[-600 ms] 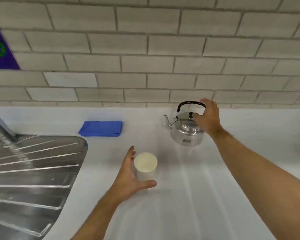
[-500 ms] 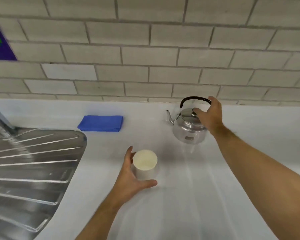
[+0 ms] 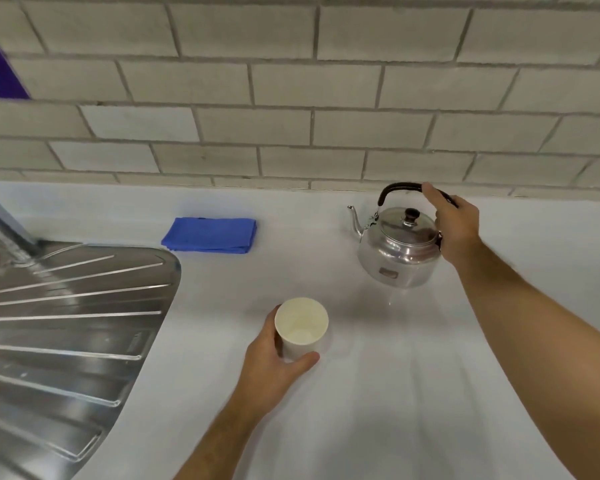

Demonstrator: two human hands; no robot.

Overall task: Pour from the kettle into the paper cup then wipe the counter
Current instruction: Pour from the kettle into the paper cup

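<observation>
Your left hand (image 3: 271,362) grip wraps the paper cup (image 3: 301,328), upright on the table (image 3: 378,393) at centre; your right hand (image 3: 456,230) grip holds the kettle (image 3: 397,251) handle at 2 o'clock; the blue cloth (image 3: 210,234) lies at 11 o'clock.

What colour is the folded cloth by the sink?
The cloth is bright blue, seen clearly in the head view.

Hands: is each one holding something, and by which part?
Yes. The right hand grips the kettle by its black handle. The left hand wraps the side of the paper cup, low down.
</observation>
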